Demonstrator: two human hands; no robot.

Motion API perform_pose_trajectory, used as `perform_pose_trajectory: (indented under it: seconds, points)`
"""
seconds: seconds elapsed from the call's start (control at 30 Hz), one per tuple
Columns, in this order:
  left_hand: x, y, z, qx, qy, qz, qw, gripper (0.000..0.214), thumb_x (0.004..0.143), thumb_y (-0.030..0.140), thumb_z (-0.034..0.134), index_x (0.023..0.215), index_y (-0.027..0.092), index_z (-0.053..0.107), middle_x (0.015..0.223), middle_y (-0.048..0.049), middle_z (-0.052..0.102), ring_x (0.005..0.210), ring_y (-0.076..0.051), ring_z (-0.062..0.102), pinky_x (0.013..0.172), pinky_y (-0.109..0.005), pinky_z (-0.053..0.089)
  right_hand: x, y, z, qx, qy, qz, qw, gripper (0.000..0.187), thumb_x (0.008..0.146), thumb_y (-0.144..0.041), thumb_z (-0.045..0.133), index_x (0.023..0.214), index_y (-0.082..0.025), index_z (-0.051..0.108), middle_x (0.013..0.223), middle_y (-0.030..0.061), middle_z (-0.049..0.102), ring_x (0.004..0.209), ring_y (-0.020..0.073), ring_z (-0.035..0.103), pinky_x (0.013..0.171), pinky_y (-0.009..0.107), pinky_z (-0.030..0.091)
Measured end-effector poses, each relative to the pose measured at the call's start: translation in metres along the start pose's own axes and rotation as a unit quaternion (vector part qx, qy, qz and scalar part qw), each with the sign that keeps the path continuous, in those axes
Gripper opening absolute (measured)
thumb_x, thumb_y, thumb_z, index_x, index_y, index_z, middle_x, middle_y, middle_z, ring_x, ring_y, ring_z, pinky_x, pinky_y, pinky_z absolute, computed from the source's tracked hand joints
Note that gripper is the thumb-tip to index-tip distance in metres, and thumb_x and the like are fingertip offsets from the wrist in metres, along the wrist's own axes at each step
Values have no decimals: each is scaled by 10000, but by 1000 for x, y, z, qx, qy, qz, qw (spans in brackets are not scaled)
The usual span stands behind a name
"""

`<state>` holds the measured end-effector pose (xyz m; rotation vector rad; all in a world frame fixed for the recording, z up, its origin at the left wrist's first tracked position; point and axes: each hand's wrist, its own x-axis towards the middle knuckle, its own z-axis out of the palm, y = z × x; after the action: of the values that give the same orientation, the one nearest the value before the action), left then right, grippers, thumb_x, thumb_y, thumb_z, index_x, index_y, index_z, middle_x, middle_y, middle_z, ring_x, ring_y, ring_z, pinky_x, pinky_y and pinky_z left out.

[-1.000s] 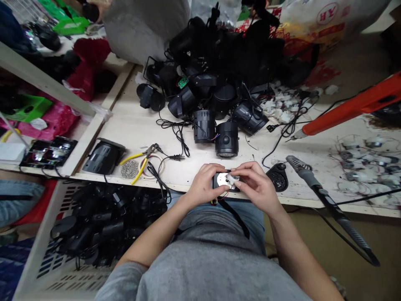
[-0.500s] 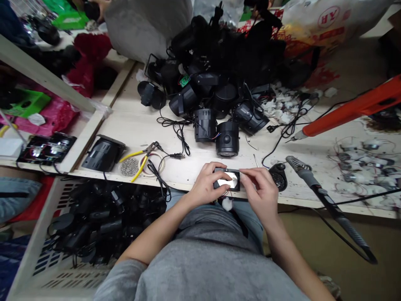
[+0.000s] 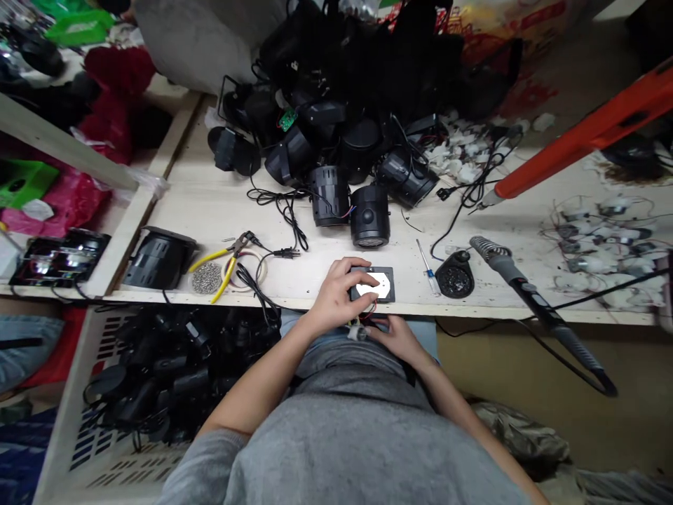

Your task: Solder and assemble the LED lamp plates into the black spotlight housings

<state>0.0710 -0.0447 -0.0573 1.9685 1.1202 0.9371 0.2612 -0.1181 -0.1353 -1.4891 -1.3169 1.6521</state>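
Holding a flat black module (image 3: 388,297) near the front edge of the surface (image 3: 294,277), the left hand (image 3: 336,298) closes its grip over the top; it looks stiff and light, best taken by the rim. The right hand (image 3: 397,338), below that edge, shows no clear hold.

The red lettering on the yellow-printed plastic sack (image 3: 518,19) is too blurred to read.

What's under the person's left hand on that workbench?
The left hand lies over a flat black rectangular plate with a white panel; whatever is beneath the palm and fingers is covered.
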Motion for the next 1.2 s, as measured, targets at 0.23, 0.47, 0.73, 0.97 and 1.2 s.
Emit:
perform_pose_trajectory:
  seconds: [0.23, 0.47, 0.73, 0.97, 1.2]
  points:
    - [-2, 6, 5, 46, 23, 24, 998, 136, 838, 281, 745, 944, 203, 711, 1235, -106, 658, 1174, -267, 608, 1013, -451, 493, -6, -20, 14, 83, -187, -6, 979, 711, 674, -659, 776, 1198, -203, 625, 1023, 75, 710, 938, 212, 702, 808, 352, 588]
    - [-5, 12, 9, 87, 23, 32, 995, 253, 815, 370, 793, 955, 201, 665, 1264, -131, 647, 1205, -292, 591, 1005, -467, 498, -44, -31, -22, -34, -29, 3, 999, 302, 789, -405, 724, 1023, -226, 658, 921, 24, 657, 788, 159, 593, 702, 274, 499]
    - [-5, 11, 6, 85, 7, 39, 996, 243, 822, 311, 773, 999, 197, 652, 1296, -145, 623, 1229, -306, 574, 1013, -482, 492, -62, -67, -57, -163, 145, -154, 964, 217, 848, -400, 707, 971, -227, 658, 994, 63, 678, 776, 155, 646, 625, 257, 522]
    - [-6, 5, 8, 72, -4, 27, 997, 319, 811, 290, 760, 1084, 211, 615, 1328, -139, 619, 1255, -307, 565, 1039, -493, 480, -21, -113, -45, -161, 114, -306, 931, 95, 939, -240, 619, 1000, -223, 690, 933, 40, 663, 794, 133, 640, 705, 256, 542]
    - [-7, 0, 13, 59, 12, 36, 998, 445, 795, 387, 797, 1121, 211, 550, 1315, -153, 628, 1243, -320, 581, 1024, -512, 495, 7, -113, -37, -223, 145, -336, 904, 145, 964, -239, 569, 916, -212, 703, 868, 42, 702, 829, 163, 670, 734, 295, 556]
